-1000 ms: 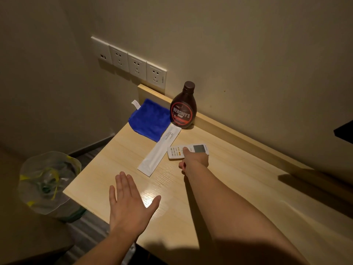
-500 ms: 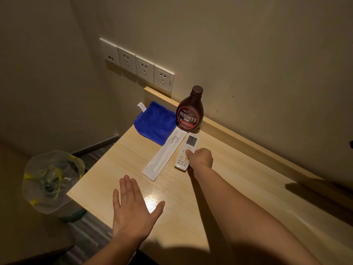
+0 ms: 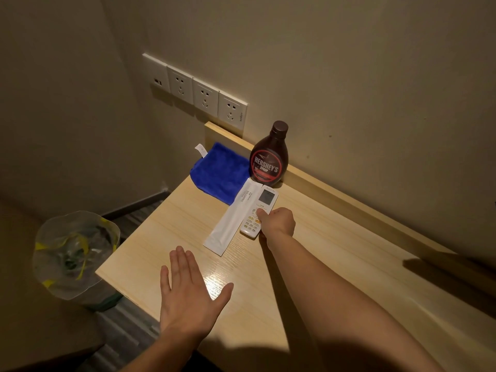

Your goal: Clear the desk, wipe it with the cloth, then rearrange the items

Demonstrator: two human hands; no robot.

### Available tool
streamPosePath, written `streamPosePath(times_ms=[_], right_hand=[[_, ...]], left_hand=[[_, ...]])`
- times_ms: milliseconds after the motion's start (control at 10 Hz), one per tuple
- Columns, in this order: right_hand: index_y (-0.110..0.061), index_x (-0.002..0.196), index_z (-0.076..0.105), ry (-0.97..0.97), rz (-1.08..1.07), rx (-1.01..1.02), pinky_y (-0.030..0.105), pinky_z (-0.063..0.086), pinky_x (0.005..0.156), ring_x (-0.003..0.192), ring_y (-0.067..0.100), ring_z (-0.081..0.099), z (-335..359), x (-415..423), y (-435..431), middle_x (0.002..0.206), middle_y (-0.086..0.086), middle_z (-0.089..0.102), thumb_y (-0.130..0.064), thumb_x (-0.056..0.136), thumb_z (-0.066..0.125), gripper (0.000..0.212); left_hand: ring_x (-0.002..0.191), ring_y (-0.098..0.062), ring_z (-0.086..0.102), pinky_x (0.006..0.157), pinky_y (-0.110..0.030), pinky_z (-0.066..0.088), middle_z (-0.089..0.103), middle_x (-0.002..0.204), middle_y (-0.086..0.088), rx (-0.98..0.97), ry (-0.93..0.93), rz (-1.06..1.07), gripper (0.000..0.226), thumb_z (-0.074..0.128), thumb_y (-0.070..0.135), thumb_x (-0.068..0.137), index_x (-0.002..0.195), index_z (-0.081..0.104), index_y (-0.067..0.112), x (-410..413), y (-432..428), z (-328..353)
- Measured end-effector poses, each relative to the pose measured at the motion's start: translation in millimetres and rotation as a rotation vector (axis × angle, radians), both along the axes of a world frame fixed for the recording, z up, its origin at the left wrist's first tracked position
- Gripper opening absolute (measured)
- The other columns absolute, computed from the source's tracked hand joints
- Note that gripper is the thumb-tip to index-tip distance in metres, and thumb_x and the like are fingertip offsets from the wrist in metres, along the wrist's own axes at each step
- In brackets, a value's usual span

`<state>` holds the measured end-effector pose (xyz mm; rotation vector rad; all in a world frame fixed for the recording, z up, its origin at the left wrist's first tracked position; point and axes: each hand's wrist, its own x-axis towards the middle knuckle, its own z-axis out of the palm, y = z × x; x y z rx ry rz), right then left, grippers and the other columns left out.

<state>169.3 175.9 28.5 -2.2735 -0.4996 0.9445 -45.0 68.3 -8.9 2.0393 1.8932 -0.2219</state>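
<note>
Four things sit grouped at the far left corner of the desk [image 3: 335,251]: a blue cloth [image 3: 220,173], a brown syrup bottle [image 3: 269,159], a long white packet [image 3: 233,221] and a white remote [image 3: 264,204].

The bottle stands upright against the raised back edge of the desk. The cloth lies folded at its 9 o'clock, just beside it, with a white tag sticking out at the far corner. The packet lies flat and slanted, its far end resting on the cloth's near edge and reaching close to the bottle's base. The remote lies at the packet's 3 o'clock, parallel to it and touching or nearly touching along its side, with the screen end pointing to 12 o'clock, near the bottle.

The right hand [image 3: 277,222] grasps the remote's near half, fingers curled at its right edge and the thumb pressed on the buttons. The left hand [image 3: 190,299] is released, fingers straight and together, thumb spread, above the desk's near left part at 7 o'clock of the packet; I cannot tell whether the palm touches the wood.

A row of wall sockets [image 3: 204,96] sits at 11 o'clock of the bottle. A bin [image 3: 72,253] lined with a clear bag stands on the floor at 9 o'clock of the desk.
</note>
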Motion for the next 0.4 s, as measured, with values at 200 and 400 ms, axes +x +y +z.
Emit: streamPosePath(times_ms=[200, 400], right_hand=[[-0.010, 0.096, 0.065, 0.006, -0.018, -0.004, 0.042, 0.064, 0.079, 0.085, 0.026, 0.077, -2.5, 0.0, 0.3, 0.099, 0.007, 0.075, -0.036, 0.091, 0.078, 0.030], [-0.010, 0.103, 0.062, -0.081, -0.049, 0.021, 0.032, 0.048, 0.071, 0.083, 0.022, 0.066, 10.5, 2.2, -20.6, 0.102, 0.007, 0.069, -0.044, 0.096, 0.070, 0.036]], left_hand=[[0.152, -0.031, -0.040, 0.128, -0.052, -0.019, -0.038, 0.166, -0.015, -0.013, -0.007, 0.006, 0.123, 0.005, 0.097, 0.083, 0.159, -0.026, 0.005, -1.0, 2.0, 1.6], [0.156, -0.033, -0.034, 0.129, -0.052, -0.015, -0.036, 0.166, -0.017, -0.015, 0.015, -0.008, 0.119, 0.006, 0.094, 0.085, 0.153, -0.030, 0.003, -0.2, 5.9, -0.4]])
